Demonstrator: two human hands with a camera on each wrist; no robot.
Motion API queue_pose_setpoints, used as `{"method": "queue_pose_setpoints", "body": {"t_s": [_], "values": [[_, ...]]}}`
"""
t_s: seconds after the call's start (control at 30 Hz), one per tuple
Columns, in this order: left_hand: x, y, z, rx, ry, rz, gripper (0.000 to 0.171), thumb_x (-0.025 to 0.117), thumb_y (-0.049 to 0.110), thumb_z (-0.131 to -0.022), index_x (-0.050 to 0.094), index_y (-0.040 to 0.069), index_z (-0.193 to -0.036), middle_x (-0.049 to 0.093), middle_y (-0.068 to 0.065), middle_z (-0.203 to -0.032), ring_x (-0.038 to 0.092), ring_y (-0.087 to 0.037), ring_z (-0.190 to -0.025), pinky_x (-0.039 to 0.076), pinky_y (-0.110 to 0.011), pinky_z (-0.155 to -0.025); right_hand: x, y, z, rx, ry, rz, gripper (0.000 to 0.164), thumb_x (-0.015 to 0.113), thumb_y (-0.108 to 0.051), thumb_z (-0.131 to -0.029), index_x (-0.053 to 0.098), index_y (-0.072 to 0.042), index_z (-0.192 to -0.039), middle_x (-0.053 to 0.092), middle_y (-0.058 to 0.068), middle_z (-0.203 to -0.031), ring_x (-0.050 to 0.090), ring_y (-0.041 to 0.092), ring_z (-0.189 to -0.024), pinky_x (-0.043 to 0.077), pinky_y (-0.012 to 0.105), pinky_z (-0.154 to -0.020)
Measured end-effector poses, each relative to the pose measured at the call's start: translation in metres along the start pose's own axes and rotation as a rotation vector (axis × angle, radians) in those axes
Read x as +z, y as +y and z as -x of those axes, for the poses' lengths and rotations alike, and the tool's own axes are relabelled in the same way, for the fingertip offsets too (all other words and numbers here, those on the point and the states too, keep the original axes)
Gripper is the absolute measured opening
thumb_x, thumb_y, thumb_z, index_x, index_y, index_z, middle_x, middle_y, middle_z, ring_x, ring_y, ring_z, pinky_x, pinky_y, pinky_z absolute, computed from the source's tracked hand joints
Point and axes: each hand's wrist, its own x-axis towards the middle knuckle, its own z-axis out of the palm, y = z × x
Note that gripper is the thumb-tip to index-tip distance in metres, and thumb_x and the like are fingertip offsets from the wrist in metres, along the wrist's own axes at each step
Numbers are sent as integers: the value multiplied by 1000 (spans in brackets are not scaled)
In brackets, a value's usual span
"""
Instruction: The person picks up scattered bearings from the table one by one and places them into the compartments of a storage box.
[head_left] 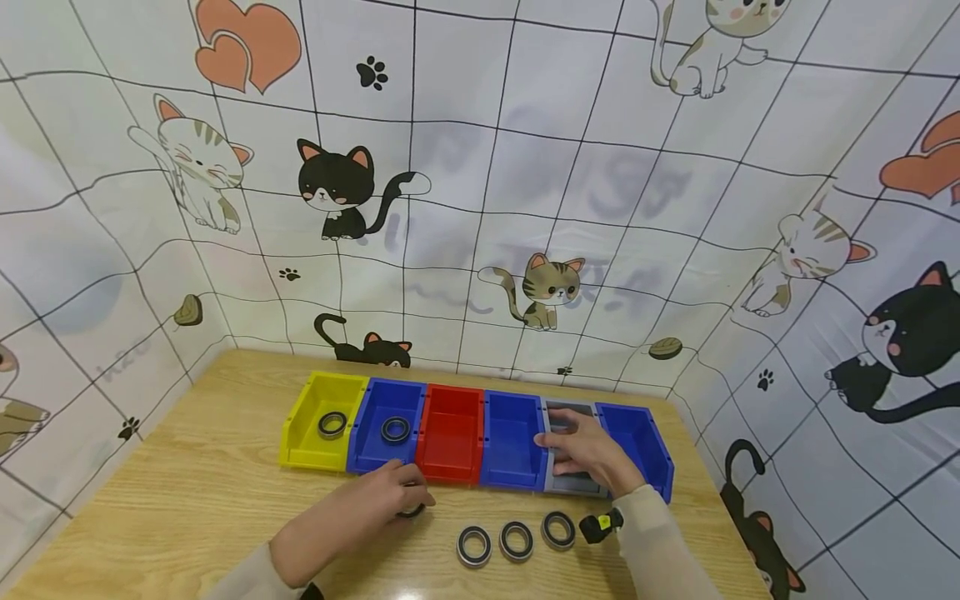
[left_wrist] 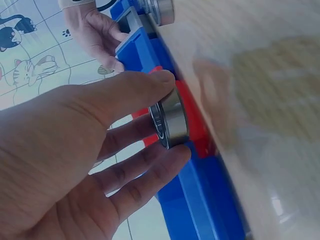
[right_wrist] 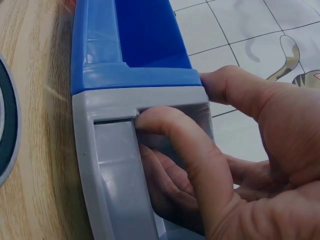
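Note:
My left hand (head_left: 382,500) pinches a ball bearing (left_wrist: 174,119), a steel ring with a dark seal, between thumb and fingers just in front of the red bin (head_left: 450,433). The bearing is tilted on edge in the left wrist view. My right hand (head_left: 588,450) rests at the grey bin (right_wrist: 117,165), some fingers reaching inside and one digit touching the rim by the blue bin (right_wrist: 150,35) beside it. No bearing shows between its fingers; part of the grey bin's inside is hidden. One bearing (head_left: 332,425) lies in the yellow bin and another bearing (head_left: 395,430) in the left blue bin.
Three loose bearings, a left one (head_left: 474,547), a middle one (head_left: 517,542) and a right one (head_left: 558,531), lie on the wooden table (head_left: 187,467) before the bins. Another blue bin (head_left: 637,442) ends the row at right. Cat-printed cloth (head_left: 465,167) hangs behind.

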Motion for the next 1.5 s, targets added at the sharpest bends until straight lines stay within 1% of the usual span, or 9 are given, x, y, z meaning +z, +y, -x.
{"method": "queue_pose_setpoints", "body": {"t_s": [0.27, 0.37, 0.57, 0.8, 1.03, 1.13, 1.3, 1.4, 1.5], "values": [[-11, 5, -17, 11, 70, -36, 34, 97, 13, -97, 86, 21, -128, 80, 1, -127, 71, -19, -114, 71, -30, -96, -1, 0, 0, 5, 6, -14, 86, 88, -22, -106, 45, -10, -178, 57, 36, -170, 83, 37, -121, 74, 39, -75], [-13, 6, -25, 0, 98, -40, 34, 96, 12, -97, 86, 22, -128, 78, 1, -127, 72, -19, -117, 71, -30, -97, 0, -1, 0, -1, -1, -4, 86, 88, -23, -106, 44, -9, -179, 57, 36, -170, 83, 37, -121, 74, 39, -75], [-12, 4, -40, -22, 133, -40, 31, 95, 13, -100, 85, 21, -128, 78, 0, -128, 71, -19, -117, 71, -28, -94, 0, -3, 2, -3, -13, 5, 86, 87, -23, -107, 43, -8, -179, 56, 37, -170, 83, 37, -120, 74, 40, -75], [-13, 0, -58, -47, 178, -62, 28, 95, 14, -100, 86, 17, -125, 77, -4, -123, 67, -20, -110, 70, -28, -86, -1, -4, 2, -1, -5, 2, 86, 88, -23, -106, 44, -9, -179, 55, 37, -171, 82, 39, -123, 74, 41, -75], [-10, -5, -74, -31, 223, -67, 24, 93, 13, -102, 84, 17, -124, 75, -5, -118, 63, -20, -103, 65, -23, -79, 0, -1, 0, 6, 2, -8, 86, 89, -22, -105, 45, -11, -178, 56, 37, -171, 82, 39, -124, 74, 39, -74], [-9, -7, -79, -41, 218, -70, 26, 93, 13, -101, 84, 15, -125, 75, -7, -120, 64, -22, -105, 67, -27, -80, 0, -1, -1, 11, 11, -14, 86, 90, -22, -104, 47, -11, -178, 58, 35, -169, 83, 38, -122, 74, 39, -74], [-7, -9, -89, -90, 178, -86, 29, 94, 14, -101, 84, 14, -128, 75, -9, -123, 65, -24, -109, 71, -32, -83, 0, -2, -2, 11, 15, -11, 87, 90, -23, -104, 46, -12, -178, 60, 34, -168, 83, 37, -121, 74, 39, -75], [-5, -11, -94, -107, 161, -103, 30, 94, 15, -101, 83, 14, -129, 75, -8, -124, 66, -24, -110, 71, -34, -87, 0, -1, -3, 12, 18, -12, 87, 90, -22, -104, 47, -12, -178, 60, 34, -168, 83, 35, -119, 74, 39, -74], [-3, -11, -100, -118, 154, -121, 31, 94, 16, -100, 84, 14, -129, 76, -9, -123, 66, -24, -109, 71, -34, -85, 0, -1, -2, 10, 19, -14, 86, 90, -22, -104, 47, -12, -178, 61, 34, -167, 83, 35, -118, 74, 39, -74]]}}
